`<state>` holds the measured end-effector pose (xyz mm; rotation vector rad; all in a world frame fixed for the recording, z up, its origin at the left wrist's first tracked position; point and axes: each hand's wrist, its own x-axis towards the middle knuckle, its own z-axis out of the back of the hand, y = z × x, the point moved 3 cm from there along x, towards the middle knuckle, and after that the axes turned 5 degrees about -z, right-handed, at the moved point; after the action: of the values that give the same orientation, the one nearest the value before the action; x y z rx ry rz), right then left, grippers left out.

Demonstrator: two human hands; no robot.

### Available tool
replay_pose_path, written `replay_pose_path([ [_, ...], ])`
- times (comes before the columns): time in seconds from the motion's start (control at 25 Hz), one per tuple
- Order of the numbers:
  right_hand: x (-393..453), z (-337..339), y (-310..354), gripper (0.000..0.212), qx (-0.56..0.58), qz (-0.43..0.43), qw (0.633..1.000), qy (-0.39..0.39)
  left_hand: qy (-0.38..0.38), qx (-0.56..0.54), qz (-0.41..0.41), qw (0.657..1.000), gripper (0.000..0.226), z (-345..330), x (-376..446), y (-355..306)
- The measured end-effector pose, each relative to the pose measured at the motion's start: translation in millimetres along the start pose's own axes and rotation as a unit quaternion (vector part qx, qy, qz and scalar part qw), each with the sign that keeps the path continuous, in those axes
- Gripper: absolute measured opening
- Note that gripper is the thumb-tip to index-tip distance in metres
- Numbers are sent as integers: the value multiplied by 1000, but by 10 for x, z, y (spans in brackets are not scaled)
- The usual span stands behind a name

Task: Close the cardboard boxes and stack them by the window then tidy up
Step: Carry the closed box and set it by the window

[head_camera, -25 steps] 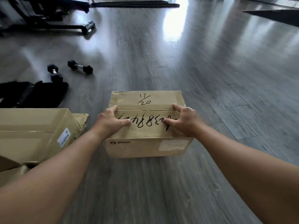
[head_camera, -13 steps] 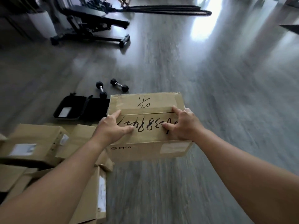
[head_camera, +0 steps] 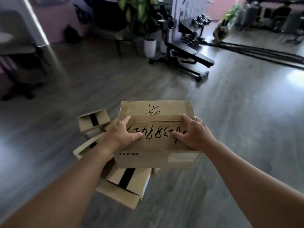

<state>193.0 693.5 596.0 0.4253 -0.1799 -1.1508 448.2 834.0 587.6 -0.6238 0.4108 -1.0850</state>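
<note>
Both the left hand [head_camera: 122, 134] and the right hand [head_camera: 195, 134] gripped the closed box [head_camera: 156, 145] by its sides, carried above the open boxes [head_camera: 126, 183], and it could have slipped down onto those boxes, since nothing supported it underneath.

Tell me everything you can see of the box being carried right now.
The box is plain brown cardboard, rectangular, with its top flaps shut and a seam running across the lid. Black handwriting covers the top, including "1/20" near the far edge; the near side bears a PICO logo and a pale label. It is held level above the floor and over other boxes. The left hand and right hand grip its two ends, thumbs on top.
</note>
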Motion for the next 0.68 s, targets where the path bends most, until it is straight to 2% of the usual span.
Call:
replay_pose_path([
  [0.2,-197,-299,1515,93,-18,92,995,34,-65,-2,57,996,107,1215,-637,822],
  [0.4,-443,-844,3166,98,-18,171,983,71,-130,30,121,984,108,2431,-1328,1887],
  [0.56,-546,-1324,4290,94,-19,236,966,102,-176,38,177,968,102,3129,-1760,2665],
  [0.68,-525,-1736,5145,95,-23,278,952,128,-210,39,213,953,89,3618,-1997,3243],
])
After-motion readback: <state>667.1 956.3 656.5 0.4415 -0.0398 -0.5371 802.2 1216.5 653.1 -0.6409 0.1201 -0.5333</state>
